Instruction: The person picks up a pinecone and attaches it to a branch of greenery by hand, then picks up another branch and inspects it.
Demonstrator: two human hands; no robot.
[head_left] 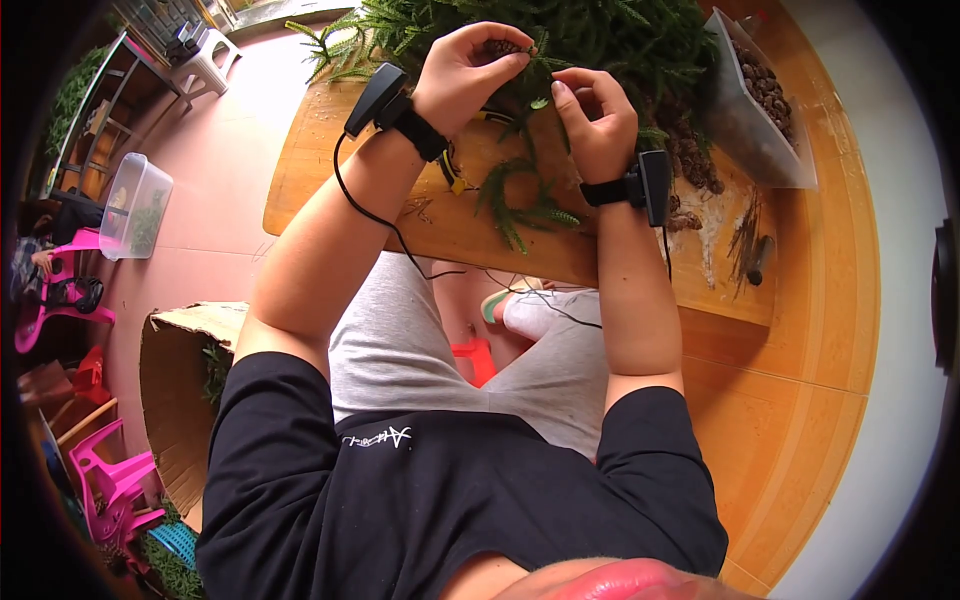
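Above the wooden table (360,130), my left hand (462,78) is closed round a small brown pine cone (508,48), pinching it between thumb and fingers. To its right, my right hand (602,125) has thumb and forefinger pressed together; what they pinch, if anything, is too small to tell. A heap of green artificial fir branches (620,40) lies just beyond both hands. Below them a curled green sprig (515,200) rests near the table's front edge. Partly hidden by my left wrist is a yellow-and-black thing (458,184).
A translucent bin (765,150) of brown cones stands at the table's right, beside loose brown cones (695,165) and a bunch of thin dark sticks (745,240). An open cardboard box (185,400) stands at my left. Black cables (385,235) hang from both wrist devices.
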